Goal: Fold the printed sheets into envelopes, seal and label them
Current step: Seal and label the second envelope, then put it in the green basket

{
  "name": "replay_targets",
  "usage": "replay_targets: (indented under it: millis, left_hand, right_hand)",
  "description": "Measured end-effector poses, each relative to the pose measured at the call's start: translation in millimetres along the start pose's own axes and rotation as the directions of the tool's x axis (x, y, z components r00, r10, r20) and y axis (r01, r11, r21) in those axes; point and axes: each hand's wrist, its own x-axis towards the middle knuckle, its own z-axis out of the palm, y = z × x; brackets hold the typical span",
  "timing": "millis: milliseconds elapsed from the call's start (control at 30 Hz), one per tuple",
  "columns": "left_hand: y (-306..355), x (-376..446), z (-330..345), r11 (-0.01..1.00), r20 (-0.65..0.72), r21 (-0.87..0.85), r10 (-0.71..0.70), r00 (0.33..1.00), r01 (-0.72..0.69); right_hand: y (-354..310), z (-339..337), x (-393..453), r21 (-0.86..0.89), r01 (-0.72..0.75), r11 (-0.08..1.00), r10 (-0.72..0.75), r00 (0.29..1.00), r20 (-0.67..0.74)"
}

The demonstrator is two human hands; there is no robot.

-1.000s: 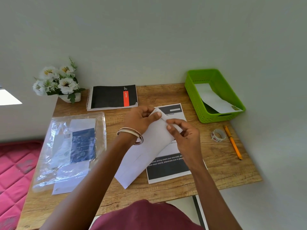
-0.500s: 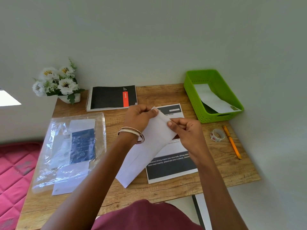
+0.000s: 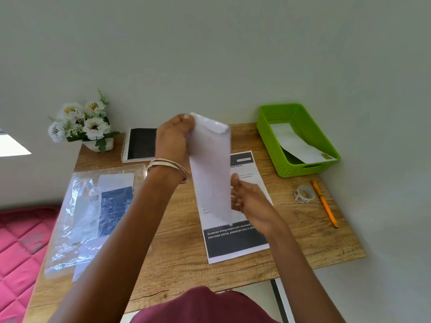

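My left hand [image 3: 173,138] grips the top corner of a long white envelope [image 3: 211,169] and holds it upright above the desk, its flap end on top. My right hand [image 3: 248,200] hovers just right of the envelope's lower half with fingers spread and relaxed, holding nothing. Under both lies a printed sheet [image 3: 235,238] with black bands, flat on the wooden desk [image 3: 177,257]. A roll of patterned tape [image 3: 304,194] and an orange pen [image 3: 325,202] lie to the right.
A green basket [image 3: 326,145] at the back right holds one white envelope [image 3: 296,144]. A clear plastic pack of envelopes [image 3: 98,213] lies at the left. A spiral notebook [image 3: 140,145] and a pot of white flowers [image 3: 81,124] stand along the wall.
The envelope went from lying tilted on the sheet, pinched by both hands, to hanging upright from my raised left hand. My right hand let go and dropped beside it.
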Motion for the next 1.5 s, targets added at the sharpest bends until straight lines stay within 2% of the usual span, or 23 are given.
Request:
replay_targets:
  millis: [67,133,200,267,333,467,533,567,667,767,867,1000,1067,1100,1200,1233,1267,1367,1500]
  left_hand:
    - [5,5,-4,0.954,0.031,-0.295,-0.043,0.999,0.050]
    - [7,4,-11,0.860,0.080,-0.501,-0.065,0.995,0.097]
    - [6,2,-20,0.798,0.131,-0.593,-0.040,0.991,0.111]
    - [0,0,-32,0.794,0.146,-0.596,-0.040,0.989,0.120]
    - [-10,-1,-48,0.845,0.121,-0.517,-0.087,0.989,0.138]
    - [-37,1,-87,0.946,0.153,-0.193,-0.234,0.960,0.261]
    - [-45,-3,-99,0.935,0.114,0.004,-0.353,0.929,0.355]
    - [-48,-5,-102,0.910,0.052,0.106,-0.407,0.912,0.400]
    - [-58,-12,-105,0.822,-0.141,0.338,-0.437,0.889,0.458]
    - [-74,-10,-112,0.738,-0.145,0.549,-0.380,0.914,0.393]
    - [-88,-9,-115,0.640,-0.234,0.681,-0.271,0.934,0.356]
    - [-103,-20,-109,0.563,-0.257,0.785,-0.085,0.963,0.260]
    - [-108,-26,-106,0.514,-0.214,0.839,0.010,0.977,0.179]
    - [-110,-28,-105,0.452,-0.166,0.884,0.060,0.984,0.121]
    - [-119,-31,-103,0.097,0.052,0.993,0.156,0.986,-0.068]
    - [-122,-32,-103,0.018,0.129,0.991,0.144,0.981,-0.133]
    - [-124,-32,-102,-0.020,0.202,0.979,0.102,0.974,-0.201]
    - [-133,-35,-94,-0.051,0.362,0.929,-0.078,0.929,-0.367]
    - [-145,-43,-87,-0.094,0.380,0.913,-0.166,0.910,-0.398]
  right_hand:
    - [4,10,0,0.008,-0.088,0.996,0.087,0.994,0.068]
    - [5,16,-1,0.092,-0.174,0.980,0.160,0.977,0.143]
    - [7,16,0,0.241,-0.229,0.943,0.195,0.969,0.154]
    - [8,9,1,0.385,-0.210,0.899,0.195,0.978,0.077]
    - [9,-5,2,0.392,-0.142,0.909,0.171,0.985,-0.039]
    - [8,-37,6,0.300,0.002,0.954,0.070,0.971,-0.230]
    - [7,-48,8,0.200,0.057,0.978,0.000,0.961,-0.277]
    - [8,-53,9,0.145,0.081,0.986,-0.035,0.954,-0.297]
    - [9,-61,12,0.010,0.115,0.993,-0.104,0.930,-0.353]
    - [16,-60,22,-0.098,0.116,0.988,-0.146,0.912,-0.384]
    - [27,-55,35,-0.265,0.110,0.958,-0.212,0.893,-0.396]
    - [39,-46,50,-0.521,0.080,0.850,-0.324,0.859,-0.396]
    - [44,-41,53,-0.632,0.056,0.773,-0.362,0.858,-0.366]
    - [45,-37,54,-0.672,0.041,0.740,-0.369,0.859,-0.354]
    - [49,-26,55,-0.807,-0.033,0.590,-0.413,0.846,-0.337]
    - [51,-21,54,-0.858,-0.057,0.510,-0.441,0.840,-0.317]
    - [53,-15,54,-0.897,-0.059,0.439,-0.474,0.833,-0.286]
    - [59,6,51,-0.945,0.063,0.321,-0.532,0.838,-0.125]
    - [72,25,51,-0.942,0.292,0.164,-0.445,0.874,0.193]
